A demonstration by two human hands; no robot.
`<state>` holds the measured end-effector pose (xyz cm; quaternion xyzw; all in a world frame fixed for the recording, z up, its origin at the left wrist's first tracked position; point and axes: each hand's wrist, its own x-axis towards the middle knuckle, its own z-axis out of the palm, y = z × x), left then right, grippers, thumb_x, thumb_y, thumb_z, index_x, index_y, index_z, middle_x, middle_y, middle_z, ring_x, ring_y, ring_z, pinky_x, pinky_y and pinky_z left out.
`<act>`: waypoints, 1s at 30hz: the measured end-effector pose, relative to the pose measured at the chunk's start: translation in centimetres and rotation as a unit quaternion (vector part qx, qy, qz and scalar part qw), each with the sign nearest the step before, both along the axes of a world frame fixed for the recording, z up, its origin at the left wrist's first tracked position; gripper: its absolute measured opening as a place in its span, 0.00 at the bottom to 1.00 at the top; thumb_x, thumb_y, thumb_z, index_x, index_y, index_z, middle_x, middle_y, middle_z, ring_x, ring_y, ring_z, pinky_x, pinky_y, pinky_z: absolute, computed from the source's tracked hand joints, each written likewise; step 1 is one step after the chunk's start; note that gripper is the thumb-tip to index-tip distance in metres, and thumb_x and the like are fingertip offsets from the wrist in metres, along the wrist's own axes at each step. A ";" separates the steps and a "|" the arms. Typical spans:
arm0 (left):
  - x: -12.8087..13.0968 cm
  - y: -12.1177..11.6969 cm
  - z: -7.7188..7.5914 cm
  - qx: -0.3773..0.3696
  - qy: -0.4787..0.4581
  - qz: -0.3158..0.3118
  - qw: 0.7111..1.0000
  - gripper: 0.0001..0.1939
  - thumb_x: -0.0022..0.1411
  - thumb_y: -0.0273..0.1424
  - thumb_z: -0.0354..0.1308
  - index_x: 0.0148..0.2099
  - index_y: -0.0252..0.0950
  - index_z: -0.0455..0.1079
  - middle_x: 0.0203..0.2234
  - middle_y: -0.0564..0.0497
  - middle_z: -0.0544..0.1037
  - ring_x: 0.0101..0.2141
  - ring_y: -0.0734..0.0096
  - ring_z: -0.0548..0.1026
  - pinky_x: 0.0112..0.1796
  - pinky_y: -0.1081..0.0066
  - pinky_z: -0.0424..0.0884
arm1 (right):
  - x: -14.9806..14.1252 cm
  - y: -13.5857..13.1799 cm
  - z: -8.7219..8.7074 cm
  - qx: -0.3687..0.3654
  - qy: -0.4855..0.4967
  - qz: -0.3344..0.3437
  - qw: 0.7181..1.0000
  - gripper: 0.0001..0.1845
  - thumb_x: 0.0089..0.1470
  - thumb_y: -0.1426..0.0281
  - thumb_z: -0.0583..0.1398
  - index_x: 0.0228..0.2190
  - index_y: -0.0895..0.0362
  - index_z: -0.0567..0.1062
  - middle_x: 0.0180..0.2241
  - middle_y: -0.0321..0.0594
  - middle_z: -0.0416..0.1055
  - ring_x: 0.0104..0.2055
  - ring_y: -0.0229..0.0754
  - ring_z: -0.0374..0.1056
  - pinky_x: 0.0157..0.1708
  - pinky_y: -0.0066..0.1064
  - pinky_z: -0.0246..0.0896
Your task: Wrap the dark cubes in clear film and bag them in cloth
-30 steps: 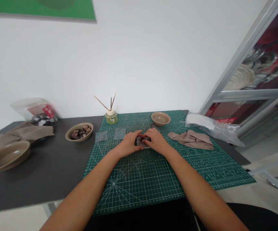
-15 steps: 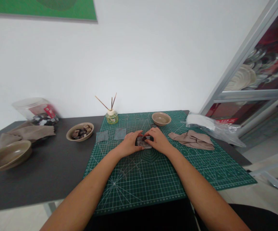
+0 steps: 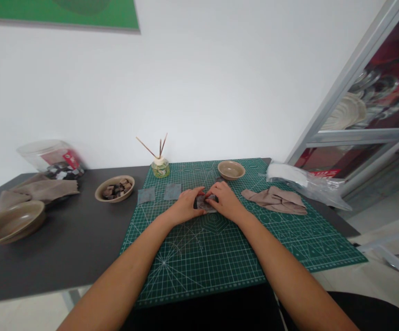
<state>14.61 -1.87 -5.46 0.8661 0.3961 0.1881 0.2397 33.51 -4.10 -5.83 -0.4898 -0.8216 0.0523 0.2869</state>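
Left grip [image 3: 187, 203], right grip [image 3: 226, 198] clamped on grey piece [image 3: 202, 202]; green mat [image 3: 206, 262] beneath, white wall [image 3: 220, 87]

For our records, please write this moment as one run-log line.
left hand: at small dark piece | right hand: at same piece, opposite side | surface: green cutting mat | nearby: two grey squares

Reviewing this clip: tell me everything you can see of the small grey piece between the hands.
The small grey piece looks low and mottled, darker toward its left end. It lies on the green mat, between the left hand and the right hand. Their thumbs and fingers frame it and appear to touch it. Fingers hide much of its outline; its material is unclear.
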 end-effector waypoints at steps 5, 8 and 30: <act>0.0 0.0 0.1 -0.003 0.006 0.003 1.000 0.39 0.50 0.32 0.67 0.62 0.35 0.56 0.56 0.41 0.69 0.56 0.52 0.66 0.57 0.54 0.60 | -0.2 -0.3 0.3 -0.036 0.035 0.045 0.998 0.08 0.50 0.81 0.61 0.32 0.58 0.71 0.33 0.39 0.70 0.40 0.43 0.61 0.42 0.36 0.57; 0.0 0.0 0.1 0.000 0.004 0.002 1.000 0.39 0.50 0.32 0.66 0.62 0.37 0.56 0.55 0.43 0.70 0.56 0.52 0.66 0.56 0.53 0.60 | 0.2 -0.3 0.5 -0.044 0.030 0.048 0.997 0.08 0.50 0.81 0.61 0.33 0.58 0.72 0.33 0.40 0.70 0.40 0.43 0.61 0.42 0.36 0.57; 0.1 -0.2 0.5 -0.009 0.009 0.006 1.000 0.39 0.50 0.31 0.66 0.62 0.35 0.55 0.56 0.41 0.69 0.56 0.52 0.66 0.56 0.54 0.60 | 0.1 -0.2 0.7 -0.051 0.043 0.082 0.994 0.09 0.50 0.82 0.60 0.31 0.57 0.73 0.33 0.39 0.70 0.41 0.43 0.62 0.43 0.37 0.58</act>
